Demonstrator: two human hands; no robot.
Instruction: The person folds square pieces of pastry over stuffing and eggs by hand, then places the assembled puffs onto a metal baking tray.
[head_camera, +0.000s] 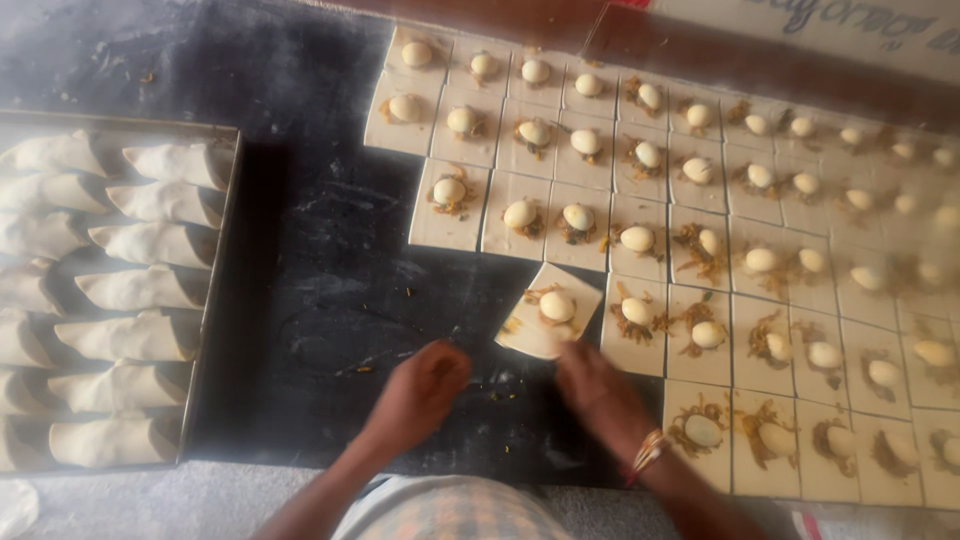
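Note:
My right hand (595, 385) touches the near edge of one dough square (530, 325) that lies turned askew, with half an egg (557, 306) and brown filling on it. My left hand (425, 385) is beside it on the dark worktop (330, 300), fingers curled, holding nothing that I can see. The askew square sits at the left edge of a large grid of dough squares (700, 210), each topped with half an egg and filling.
A metal tray (215, 300) at the left holds several folded dough parcels (140, 290) in two columns. The dark worktop is dusted with flour and crumbs. A wooden edge (700, 60) runs along the back.

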